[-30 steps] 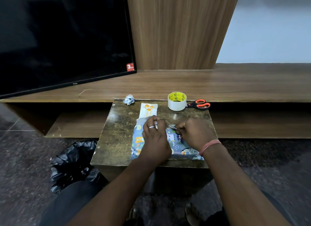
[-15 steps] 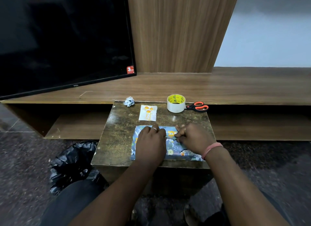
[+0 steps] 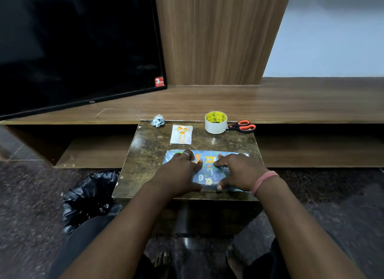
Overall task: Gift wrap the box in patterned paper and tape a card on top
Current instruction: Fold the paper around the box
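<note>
Both hands now lie flat on the wrapped box (image 3: pixel 209 171). A second ago the paper flap at the far edge was raised and my right hand was pinching something small at it; now that flap is down, the parcel looks closed on top, and the pinch is gone. I judge the wrapping about done, with the card next.

My left hand (image 3: pixel 180 176) rests spread on the left half of the box, fingers reaching to its far edge, thumb at the near edge, holding nothing. My right hand (image 3: pixel 236 172) presses the right half the same way, fingers pointing in toward the middle, thumb on the near edge.

Going left to right elsewhere: a black bag (image 3: pixel 89 197) on the floor left of the small table (image 3: pixel 143 154); a crumpled paper scrap (image 3: pixel 158 120) at the far left corner; the card (image 3: pixel 181 134) just beyond the box, apart from it; the tape roll (image 3: pixel 216 122) at the far right; the scissors (image 3: pixel 242 126) touching the roll's right side.
</note>
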